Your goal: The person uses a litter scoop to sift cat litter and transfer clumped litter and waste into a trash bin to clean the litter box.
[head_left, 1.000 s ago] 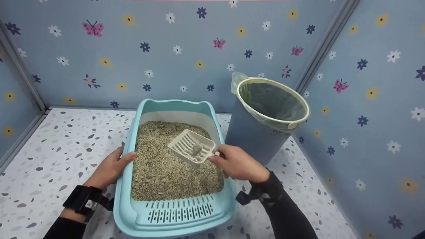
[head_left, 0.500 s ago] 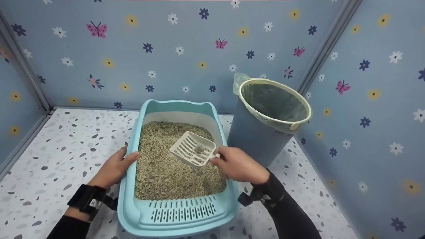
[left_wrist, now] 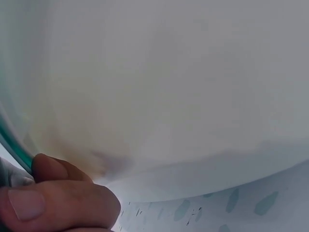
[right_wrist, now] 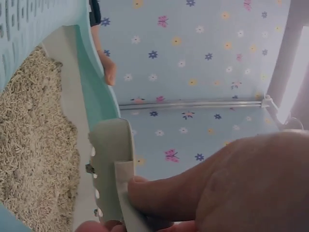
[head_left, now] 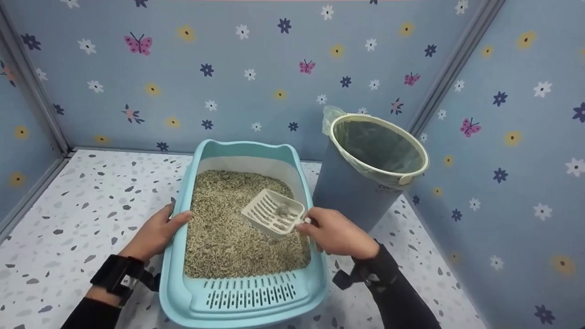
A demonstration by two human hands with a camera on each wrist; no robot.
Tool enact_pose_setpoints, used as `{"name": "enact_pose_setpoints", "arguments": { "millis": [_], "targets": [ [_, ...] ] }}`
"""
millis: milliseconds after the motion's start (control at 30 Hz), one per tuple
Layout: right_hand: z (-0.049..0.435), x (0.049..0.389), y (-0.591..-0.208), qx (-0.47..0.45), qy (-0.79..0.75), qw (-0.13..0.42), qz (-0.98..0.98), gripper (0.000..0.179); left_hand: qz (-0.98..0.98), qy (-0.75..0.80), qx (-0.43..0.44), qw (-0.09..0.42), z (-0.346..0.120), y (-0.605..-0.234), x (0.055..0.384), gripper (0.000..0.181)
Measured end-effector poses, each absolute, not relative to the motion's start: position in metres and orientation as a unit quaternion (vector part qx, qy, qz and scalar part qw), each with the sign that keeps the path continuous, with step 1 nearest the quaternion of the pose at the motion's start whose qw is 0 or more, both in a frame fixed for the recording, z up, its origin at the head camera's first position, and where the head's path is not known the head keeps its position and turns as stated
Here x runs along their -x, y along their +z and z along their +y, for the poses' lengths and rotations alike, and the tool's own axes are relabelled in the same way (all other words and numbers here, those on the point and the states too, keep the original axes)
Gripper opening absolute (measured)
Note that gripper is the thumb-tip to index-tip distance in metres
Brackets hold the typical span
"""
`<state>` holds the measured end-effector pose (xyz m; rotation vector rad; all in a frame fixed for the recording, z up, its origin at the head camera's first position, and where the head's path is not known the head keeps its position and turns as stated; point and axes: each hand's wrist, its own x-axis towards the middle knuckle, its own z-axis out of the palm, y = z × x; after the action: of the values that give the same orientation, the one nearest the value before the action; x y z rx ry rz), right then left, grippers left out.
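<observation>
My right hand (head_left: 340, 232) grips the short handle of a cream slotted litter scoop (head_left: 261, 211), with the thumb along the handle in the right wrist view. The scoop is held above the litter, and a small greyish clump (head_left: 282, 211) lies in it. Beneath is a light blue litter box (head_left: 242, 311), filled with tan pellet litter (head_left: 224, 246). My left hand (head_left: 153, 233) holds the box's left rim, thumb over the top. In the left wrist view, fingers (left_wrist: 72, 203) curl beneath the rim beside the pale outer wall.
Right of the box stands a tall grey-blue bin (head_left: 352, 196) with a cream rim and a translucent bag liner. Patterned wall panels (head_left: 256, 55) enclose the back and sides. The floor (head_left: 105, 192) is white with grey speckles.
The scoop with its clump has shifted slightly right and toward me over the litter. My left hand keeps its hold on the rim. The head view has moved a little.
</observation>
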<state>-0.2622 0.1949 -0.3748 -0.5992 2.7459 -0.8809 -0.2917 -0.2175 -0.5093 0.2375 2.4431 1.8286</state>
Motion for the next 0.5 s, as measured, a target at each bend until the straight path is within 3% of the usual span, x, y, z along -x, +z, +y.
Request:
{"name": "enact_pose_setpoints", "arguments": {
  "millis": [133,333,500],
  "targets": [
    [0.187,0.267,-0.376,0.226,-0.286,0.077,0.928,0.023,0.796,0.600,-0.072,0.039,-0.217,-0.508,0.291,0.082],
    [0.201,0.254,-0.382,0.197,-0.291,0.113,0.929,0.018,0.804,0.587,-0.076,0.051,-0.217,-0.506,0.291,0.085],
    [0.191,0.260,-0.386,0.209,-0.283,0.102,0.930,0.022,0.798,0.595,-0.077,0.050,-0.219,-0.507,0.291,0.082]
  ]
}}
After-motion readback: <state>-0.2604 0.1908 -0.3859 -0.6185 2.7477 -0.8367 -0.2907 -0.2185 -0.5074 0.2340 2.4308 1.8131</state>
